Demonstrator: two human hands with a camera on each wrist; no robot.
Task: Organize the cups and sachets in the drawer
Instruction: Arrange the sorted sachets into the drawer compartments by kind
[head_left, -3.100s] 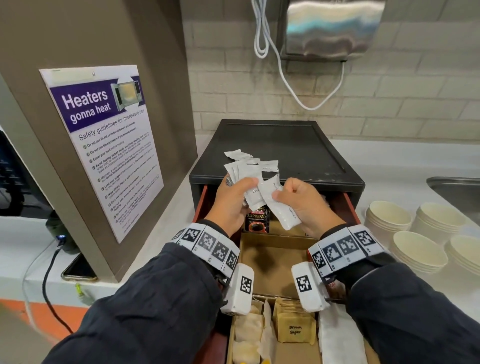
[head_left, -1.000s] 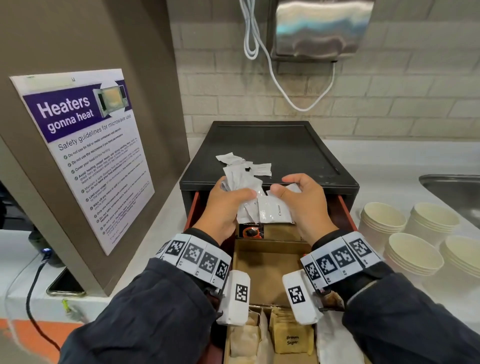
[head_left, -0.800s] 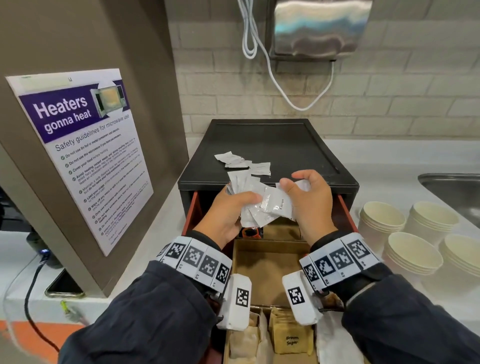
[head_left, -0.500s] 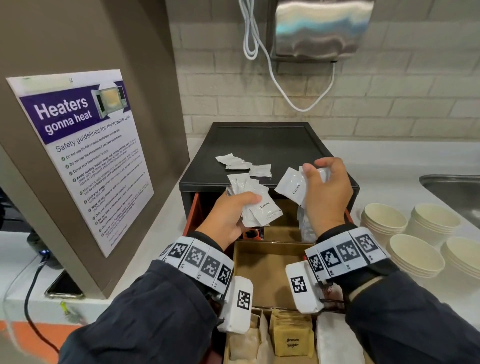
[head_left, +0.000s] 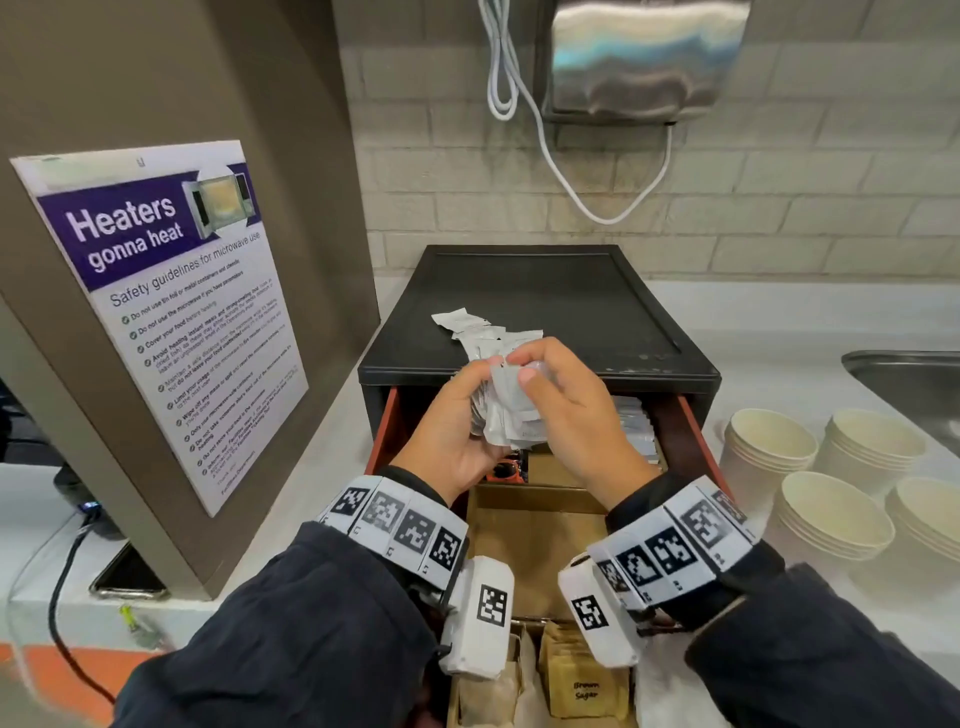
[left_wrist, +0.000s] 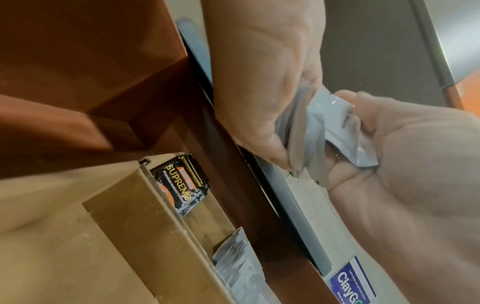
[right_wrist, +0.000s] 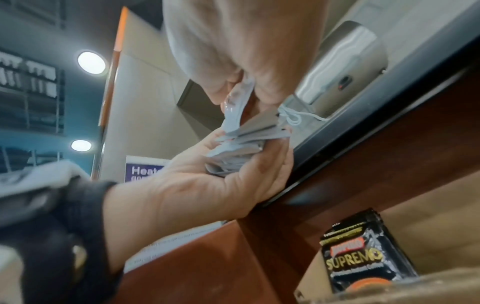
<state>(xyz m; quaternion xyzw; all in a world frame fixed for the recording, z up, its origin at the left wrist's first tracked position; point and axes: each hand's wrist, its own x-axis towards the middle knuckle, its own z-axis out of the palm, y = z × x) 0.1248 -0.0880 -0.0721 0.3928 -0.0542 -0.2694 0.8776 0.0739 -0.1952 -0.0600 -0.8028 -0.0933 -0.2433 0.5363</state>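
My left hand (head_left: 457, 431) and right hand (head_left: 576, 415) are bare, no gloves or rings that I can make out. Both my arms are covered in dark navy sleeves (head_left: 291, 639) of a smooth, slightly padded cloth, the cuffs ending at the wrists. Around each wrist I wear a broad white band (head_left: 400, 525) printed with a row of square black-and-white coded markers; the right band (head_left: 675, 545) carries the same pattern. A white boxy camera unit (head_left: 483, 618) hangs under my left wrist, with one such marker on its face, and a matching unit (head_left: 597, 613) sits under the right. In the right wrist view my left cuff (right_wrist: 78, 205) looks black, perhaps with a small metal snap, though blur makes that unsure.
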